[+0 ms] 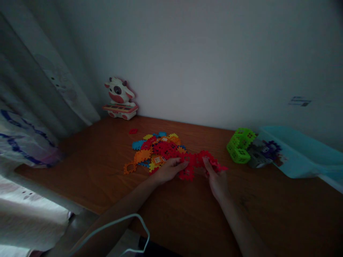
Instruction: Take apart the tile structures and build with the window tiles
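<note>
Several red plastic building pieces (189, 171) with toothed edges are joined into a chain, held just above the wooden table. My left hand (170, 169) pinches the chain at its left part, thumb on top. At its right part my right hand (215, 177) grips it, the thumb pressed on a red piece and the other fingers mostly hidden beneath. Behind my left hand lies a loose pile of toothed pieces (143, 156) in orange, yellow, blue and red. The dim light blurs the joints between the red pieces.
A cow toy with a keyboard (120, 100) stands at the back left, near a lone red piece (133, 131). To the right are a green assembled block shape (239, 146), a grey one (258, 155) and a light-blue bin (292, 157). A plastic bag (25, 142) sits at far left.
</note>
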A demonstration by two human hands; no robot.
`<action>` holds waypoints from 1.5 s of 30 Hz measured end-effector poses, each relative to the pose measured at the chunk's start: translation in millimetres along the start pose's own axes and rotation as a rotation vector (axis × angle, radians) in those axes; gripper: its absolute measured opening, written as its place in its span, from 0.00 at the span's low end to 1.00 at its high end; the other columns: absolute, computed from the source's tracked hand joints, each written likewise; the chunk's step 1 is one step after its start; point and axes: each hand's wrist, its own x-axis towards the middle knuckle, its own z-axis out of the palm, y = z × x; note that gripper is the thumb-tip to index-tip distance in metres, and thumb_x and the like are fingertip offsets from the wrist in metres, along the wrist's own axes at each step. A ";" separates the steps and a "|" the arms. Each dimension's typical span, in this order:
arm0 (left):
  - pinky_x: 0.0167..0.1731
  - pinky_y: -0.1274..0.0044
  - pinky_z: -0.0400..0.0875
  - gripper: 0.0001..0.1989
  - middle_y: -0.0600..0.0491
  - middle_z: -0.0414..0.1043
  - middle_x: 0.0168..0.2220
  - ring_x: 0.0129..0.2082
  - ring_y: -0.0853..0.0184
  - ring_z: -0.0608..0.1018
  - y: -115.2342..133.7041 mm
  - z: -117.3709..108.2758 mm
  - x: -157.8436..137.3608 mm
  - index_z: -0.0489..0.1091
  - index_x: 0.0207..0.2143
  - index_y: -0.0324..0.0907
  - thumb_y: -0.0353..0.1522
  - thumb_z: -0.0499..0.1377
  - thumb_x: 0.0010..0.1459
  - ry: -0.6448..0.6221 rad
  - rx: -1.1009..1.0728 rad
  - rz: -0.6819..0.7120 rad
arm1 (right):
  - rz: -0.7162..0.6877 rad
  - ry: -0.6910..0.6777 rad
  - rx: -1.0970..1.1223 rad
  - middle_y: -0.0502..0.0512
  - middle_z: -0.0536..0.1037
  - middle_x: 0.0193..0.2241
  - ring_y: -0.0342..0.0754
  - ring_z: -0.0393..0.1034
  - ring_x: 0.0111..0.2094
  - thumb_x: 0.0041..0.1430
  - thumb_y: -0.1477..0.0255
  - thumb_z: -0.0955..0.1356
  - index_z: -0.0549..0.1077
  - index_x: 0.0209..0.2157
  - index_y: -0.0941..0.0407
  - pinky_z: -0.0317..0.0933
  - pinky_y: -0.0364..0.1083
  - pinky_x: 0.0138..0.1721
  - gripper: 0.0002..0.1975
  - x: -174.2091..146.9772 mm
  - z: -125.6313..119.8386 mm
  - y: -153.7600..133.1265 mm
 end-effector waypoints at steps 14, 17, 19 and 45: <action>0.28 0.76 0.71 0.22 0.54 0.73 0.30 0.26 0.70 0.75 -3.9 -2.2 -0.2 0.68 0.36 0.39 0.47 0.67 0.50 -0.034 -0.067 -0.090 | 0.020 0.502 0.230 0.41 0.72 0.25 0.37 0.61 0.20 0.38 0.61 0.79 0.70 0.33 0.51 0.60 0.41 0.23 0.22 52.7 -69.4 -13.2; 0.28 0.76 0.72 0.22 0.54 0.73 0.30 0.26 0.70 0.75 -9.5 -0.7 1.8 0.67 0.36 0.40 0.46 0.67 0.49 -0.009 -0.089 -0.103 | -0.027 0.304 0.236 0.42 0.75 0.28 0.38 0.63 0.21 0.36 0.61 0.80 0.71 0.35 0.51 0.58 0.40 0.23 0.25 40.3 -49.3 -15.6; 0.27 0.76 0.71 0.21 0.54 0.73 0.30 0.25 0.70 0.75 -11.4 0.0 2.0 0.67 0.36 0.40 0.45 0.67 0.50 -0.013 -0.076 -0.102 | 0.008 0.156 0.236 0.45 0.75 0.28 0.39 0.64 0.22 0.34 0.60 0.81 0.72 0.33 0.53 0.58 0.40 0.23 0.24 29.2 -33.1 -15.3; 0.30 0.76 0.74 0.12 0.49 0.78 0.36 0.31 0.67 0.79 -11.8 10.7 -6.3 0.73 0.44 0.41 0.38 0.58 0.62 -0.024 0.299 0.035 | 0.046 0.177 0.249 0.45 0.74 0.26 0.41 0.63 0.22 0.35 0.60 0.80 0.69 0.28 0.52 0.60 0.43 0.24 0.22 26.8 -23.5 -4.1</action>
